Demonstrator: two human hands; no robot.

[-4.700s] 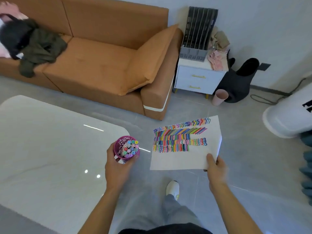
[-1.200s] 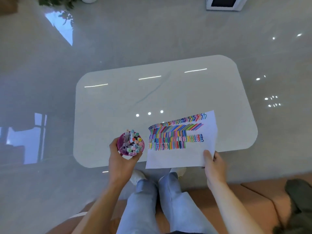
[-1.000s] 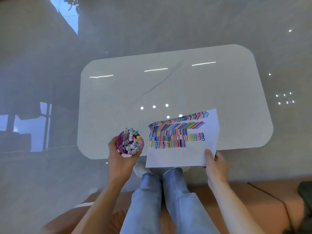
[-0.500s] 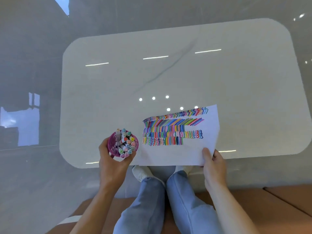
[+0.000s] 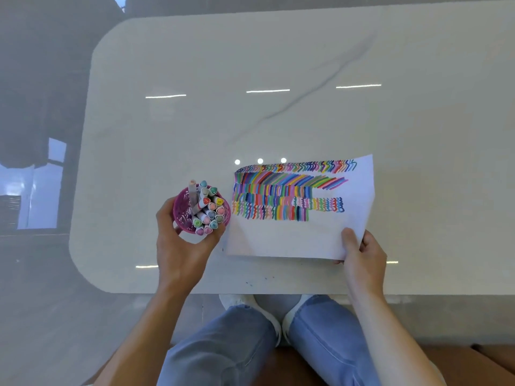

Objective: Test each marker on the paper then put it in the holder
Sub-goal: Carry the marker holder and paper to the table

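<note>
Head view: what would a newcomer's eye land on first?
The paper is covered in rows of bright marker strokes; the right hand pinches its near right corner over the white table. Left of it, the left hand grips a magenta holder packed with capped markers.

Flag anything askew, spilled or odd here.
One pale marker sticks up above the rest in the pink holder, at its far-left rim. A few small dark specks dot the table near its front edge, possibly ink. The paper bows where the right hand pinches its corner.
</note>
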